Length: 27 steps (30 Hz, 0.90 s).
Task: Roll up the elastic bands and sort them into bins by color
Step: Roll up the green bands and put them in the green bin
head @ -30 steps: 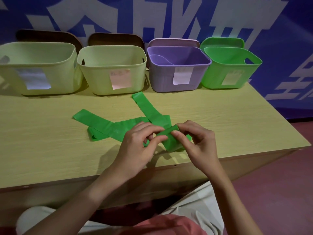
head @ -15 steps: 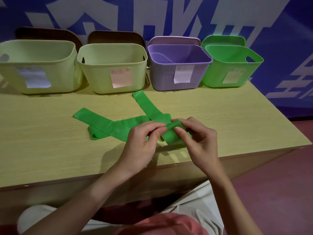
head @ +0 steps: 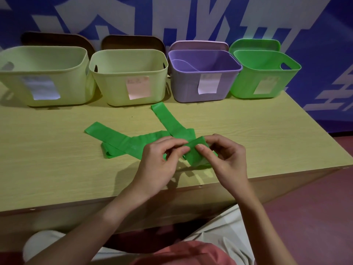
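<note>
A long green elastic band [head: 122, 139] lies spread across the wooden table [head: 47, 159], with one strip reaching toward the bins and another running left. Its near end is wound into a small roll [head: 194, 150]. My left hand [head: 158, 161] pinches the roll's left side with thumb and fingers. My right hand [head: 227, 159] pinches its right side. Four bins stand in a row at the back: a green bin [head: 263, 77] at the right, a purple bin [head: 202, 79] beside it, and two pale yellow-green bins [head: 129, 77] [head: 42, 75].
A pale purple band shows inside the purple bin. Each bin carries a paper label, and lids lean behind them against a blue and white wall. The table's front edge runs just below my hands, and its right edge drops to a dark red floor.
Both hands have turned the roll a little further along the band, and the roll has shifted slightly away from me. The loose strips lie as before.
</note>
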Motion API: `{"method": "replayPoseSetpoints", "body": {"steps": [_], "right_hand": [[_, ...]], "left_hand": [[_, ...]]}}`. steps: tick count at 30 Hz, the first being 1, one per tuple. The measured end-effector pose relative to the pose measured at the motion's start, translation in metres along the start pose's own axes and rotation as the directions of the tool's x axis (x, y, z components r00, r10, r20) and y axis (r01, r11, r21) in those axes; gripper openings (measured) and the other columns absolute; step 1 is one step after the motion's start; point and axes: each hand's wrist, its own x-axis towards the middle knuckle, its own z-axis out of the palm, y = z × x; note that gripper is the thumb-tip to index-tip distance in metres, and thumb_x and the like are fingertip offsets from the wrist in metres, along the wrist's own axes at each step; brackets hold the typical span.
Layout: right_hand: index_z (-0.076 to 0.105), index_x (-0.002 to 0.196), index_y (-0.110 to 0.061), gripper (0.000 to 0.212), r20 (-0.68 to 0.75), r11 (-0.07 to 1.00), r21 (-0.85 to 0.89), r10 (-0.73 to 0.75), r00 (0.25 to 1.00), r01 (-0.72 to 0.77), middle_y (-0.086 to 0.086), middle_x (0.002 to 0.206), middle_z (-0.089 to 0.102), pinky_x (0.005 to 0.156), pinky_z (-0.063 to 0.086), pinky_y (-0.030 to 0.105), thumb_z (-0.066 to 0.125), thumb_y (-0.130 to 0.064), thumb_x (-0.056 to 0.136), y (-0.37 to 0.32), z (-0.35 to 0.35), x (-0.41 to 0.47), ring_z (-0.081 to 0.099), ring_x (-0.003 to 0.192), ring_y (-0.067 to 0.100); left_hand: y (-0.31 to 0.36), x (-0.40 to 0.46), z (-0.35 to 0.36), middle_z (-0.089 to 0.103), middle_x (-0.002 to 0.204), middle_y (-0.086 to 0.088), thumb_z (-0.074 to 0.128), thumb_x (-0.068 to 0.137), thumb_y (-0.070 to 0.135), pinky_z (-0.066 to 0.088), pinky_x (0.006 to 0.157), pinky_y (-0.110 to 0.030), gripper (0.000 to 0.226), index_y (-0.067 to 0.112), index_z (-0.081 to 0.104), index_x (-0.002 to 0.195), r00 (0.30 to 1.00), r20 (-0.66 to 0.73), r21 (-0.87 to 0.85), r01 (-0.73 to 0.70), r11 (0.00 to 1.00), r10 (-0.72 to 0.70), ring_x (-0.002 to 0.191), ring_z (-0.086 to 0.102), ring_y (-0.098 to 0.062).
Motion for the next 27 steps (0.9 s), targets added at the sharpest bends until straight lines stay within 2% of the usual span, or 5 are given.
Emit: {"method": "replayPoseSetpoints", "body": {"steps": [8, 15, 17, 22, 27], "right_hand": [[0.068, 0.113, -0.009, 0.028, 0.102, 0.998, 0.016, -0.054, 0.993, 0.052, -0.006, 0.084, 0.066, 0.072, 0.045, 0.015, 0.065, 0.001, 0.086, -0.008, -0.008, 0.0, 0.058, 0.078, 0.003], [0.075, 0.094, -0.01, 0.013, 0.082, 0.997, 0.003, -0.08, 0.993, 0.08, 0.002, 0.076, 0.066, 0.065, 0.044, 0.02, 0.068, -0.014, 0.084, -0.005, -0.011, -0.001, 0.056, 0.07, 0.013], [0.075, 0.093, -0.014, 0.014, 0.065, 0.998, 0.01, -0.056, 0.996, 0.055, -0.001, 0.076, 0.068, 0.065, 0.046, 0.021, 0.068, -0.019, 0.082, -0.004, -0.011, -0.002, 0.059, 0.07, 0.013], [0.073, 0.088, -0.013, 0.011, 0.041, 0.999, -0.019, -0.027, 0.999, 0.028, -0.007, 0.075, 0.067, 0.066, 0.046, 0.021, 0.069, -0.021, 0.081, 0.001, -0.009, -0.004, 0.059, 0.069, 0.01], [0.072, 0.091, -0.01, 0.015, 0.032, 1.0, 0.01, 0.008, 0.999, -0.009, 0.002, 0.078, 0.069, 0.068, 0.05, 0.024, 0.074, -0.019, 0.08, 0.002, -0.005, -0.007, 0.061, 0.071, 0.017]], "left_hand": [[0.014, 0.004, -0.002, 0.06, 0.054, 0.018, 0.058, 0.087, 0.014, 0.04, 0.057, -0.01, 0.019, 0.032, 0.066, 0.087, 0.982, 0.117, -0.227, 0.175, 0.958, -0.151, 0.055, 0.052, 0.003], [0.006, 0.006, -0.004, 0.061, 0.06, -0.006, 0.052, 0.087, 0.029, 0.041, 0.059, -0.021, 0.039, -0.006, 0.068, 0.081, 0.929, 0.306, -0.292, 0.301, 0.908, -0.21, 0.058, 0.05, -0.01], [0.004, 0.005, -0.003, 0.062, 0.064, -0.014, 0.052, 0.089, 0.03, 0.042, 0.06, -0.024, 0.038, -0.002, 0.068, 0.078, 0.943, 0.282, -0.212, 0.242, 0.947, -0.178, 0.058, 0.052, -0.014], [0.003, -0.003, 0.0, 0.069, 0.09, 0.01, 0.063, 0.088, 0.022, 0.051, 0.069, -0.02, 0.018, 0.018, 0.071, 0.103, 0.979, 0.186, -0.036, 0.086, 0.996, -0.078, 0.08, 0.064, -0.007], [0.003, -0.001, 0.002, 0.064, 0.079, 0.022, 0.063, 0.088, 0.006, 0.047, 0.067, -0.011, 0.023, 0.025, 0.067, 0.099, 0.993, 0.113, -0.008, 0.017, 1.0, -0.016, 0.075, 0.062, 0.001]]}}
